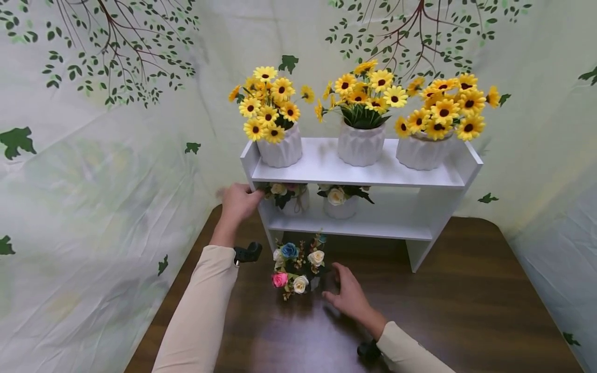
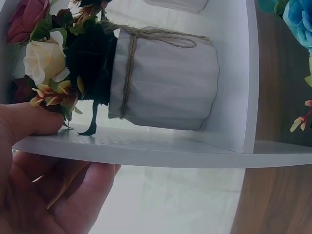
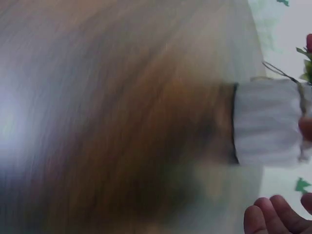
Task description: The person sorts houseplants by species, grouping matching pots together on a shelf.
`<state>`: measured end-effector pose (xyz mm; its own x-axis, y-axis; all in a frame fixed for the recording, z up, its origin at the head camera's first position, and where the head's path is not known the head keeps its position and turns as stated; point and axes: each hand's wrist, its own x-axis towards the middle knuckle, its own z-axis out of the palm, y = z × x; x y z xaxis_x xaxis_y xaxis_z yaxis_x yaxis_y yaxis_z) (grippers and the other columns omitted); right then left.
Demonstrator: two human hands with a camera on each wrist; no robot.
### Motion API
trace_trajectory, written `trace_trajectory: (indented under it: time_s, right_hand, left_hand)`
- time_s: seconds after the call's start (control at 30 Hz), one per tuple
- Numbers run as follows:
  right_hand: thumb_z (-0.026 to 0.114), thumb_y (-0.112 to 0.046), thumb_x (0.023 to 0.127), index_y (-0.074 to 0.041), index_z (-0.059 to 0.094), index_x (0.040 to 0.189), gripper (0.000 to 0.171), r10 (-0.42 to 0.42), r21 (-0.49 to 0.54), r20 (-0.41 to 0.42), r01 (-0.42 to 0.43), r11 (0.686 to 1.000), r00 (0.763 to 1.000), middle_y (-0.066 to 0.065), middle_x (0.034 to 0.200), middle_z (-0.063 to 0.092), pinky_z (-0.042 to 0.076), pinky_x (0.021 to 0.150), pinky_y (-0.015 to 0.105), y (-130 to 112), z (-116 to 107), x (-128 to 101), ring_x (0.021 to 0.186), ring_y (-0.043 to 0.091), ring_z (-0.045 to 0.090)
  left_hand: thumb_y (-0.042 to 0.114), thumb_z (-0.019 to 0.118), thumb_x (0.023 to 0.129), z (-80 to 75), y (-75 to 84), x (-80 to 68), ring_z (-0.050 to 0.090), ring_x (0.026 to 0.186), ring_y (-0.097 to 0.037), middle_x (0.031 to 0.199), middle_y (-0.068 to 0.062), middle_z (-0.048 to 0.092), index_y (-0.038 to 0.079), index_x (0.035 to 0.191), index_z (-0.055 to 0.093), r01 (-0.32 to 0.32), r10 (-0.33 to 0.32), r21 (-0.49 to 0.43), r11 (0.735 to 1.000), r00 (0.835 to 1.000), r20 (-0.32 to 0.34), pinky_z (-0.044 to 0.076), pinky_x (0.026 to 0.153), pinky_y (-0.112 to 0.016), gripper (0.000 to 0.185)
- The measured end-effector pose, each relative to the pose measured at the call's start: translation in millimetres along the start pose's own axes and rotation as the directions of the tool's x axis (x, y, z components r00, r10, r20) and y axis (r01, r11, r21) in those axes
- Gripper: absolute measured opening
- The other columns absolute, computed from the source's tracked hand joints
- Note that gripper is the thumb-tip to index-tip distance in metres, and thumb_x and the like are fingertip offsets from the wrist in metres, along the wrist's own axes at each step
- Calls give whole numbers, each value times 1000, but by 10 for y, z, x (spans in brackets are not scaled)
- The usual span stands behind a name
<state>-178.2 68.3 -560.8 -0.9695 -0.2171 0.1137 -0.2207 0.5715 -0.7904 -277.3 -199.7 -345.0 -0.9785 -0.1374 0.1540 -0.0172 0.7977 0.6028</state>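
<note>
A white two-tier shelf (image 1: 322, 161) stands on a brown wooden table (image 1: 466, 311). My left hand (image 1: 239, 201) grips the shelf's left side panel (image 2: 170, 152), with the thumb (image 2: 29, 119) pressed on the panel's inner face and the fingers curled under it. Just inside, on the lower tier, sits a white ribbed pot (image 2: 165, 83) tied with twine and holding roses. On the table in front stands a small pot of blue, pink and cream roses (image 1: 296, 267). My right hand (image 1: 347, 294) hovers open just right of this pot (image 3: 265, 122), fingers spread. I cannot tell whether it touches.
Three white vases of yellow sunflowers (image 1: 364, 98) fill the top tier. A second rose pot (image 1: 339, 202) sits on the lower tier, with free room to its right. A leaf-printed cloth (image 1: 93, 155) hangs close around the table.
</note>
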Motion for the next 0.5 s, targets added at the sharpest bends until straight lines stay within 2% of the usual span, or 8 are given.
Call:
trace_trajectory:
  time_s: [0.07, 0.1, 0.17, 0.3, 0.37, 0.5]
  right_hand:
    - [82, -22, 76, 0, 36, 148, 88, 47, 56, 42, -49, 997, 998, 24, 137, 52, 50, 93, 53, 7, 110, 28, 119, 37, 57]
    - [84, -24, 74, 0, 32, 150, 95, 61, 90, 52, -65, 994, 997, 25, 137, 52, 49, 96, 54, 2, 162, 45, 121, 37, 56]
    - [86, -27, 71, -1, 33, 150, 99, 48, 149, 46, -54, 987, 998, 24, 142, 50, 46, 100, 56, -17, 263, 86, 127, 39, 53]
    - [89, -29, 66, -9, 55, 137, 81, -61, 148, -27, 64, 987, 998, 14, 132, 63, 46, 103, 50, -79, 442, 161, 123, 32, 58]
    - [89, -28, 65, -12, 63, 126, 68, -118, 95, -95, 127, 987, 988, 9, 125, 69, 49, 99, 47, -93, 523, 178, 116, 29, 62]
    - [87, -26, 64, -10, 69, 113, 55, -164, -8, -225, 166, 986, 961, 9, 109, 74, 50, 91, 48, -92, 672, 161, 102, 29, 66]
  left_hand:
    - [26, 58, 88, 6, -4, -3, 59, 79, -37, 56, -6, 59, 7, 60, 57, 4, -4, -2, 1000, 1000, 2, 13, 113, -66, 34]
    - [26, 57, 88, 8, -5, -6, 59, 79, -36, 56, -6, 58, 7, 61, 57, 7, -7, -3, 1000, 1000, 5, 13, 113, -66, 34]
    - [26, 57, 89, 10, -10, -12, 58, 79, -36, 57, -6, 58, 6, 61, 57, 9, -9, 0, 1000, 1000, 7, 14, 113, -65, 34]
    - [26, 57, 89, 14, -27, -25, 57, 78, -35, 57, -5, 57, 7, 61, 55, 20, -20, -1, 1000, 1000, 11, 15, 113, -63, 34]
    - [26, 57, 89, 15, -36, -30, 57, 77, -35, 56, -6, 57, 7, 61, 55, 17, -17, 1, 1000, 1000, 7, 16, 113, -63, 35]
    - [26, 56, 89, 19, -52, -43, 59, 77, -36, 56, -5, 57, 7, 60, 54, 6, -6, 1, 1000, 1000, 8, 14, 112, -65, 35]
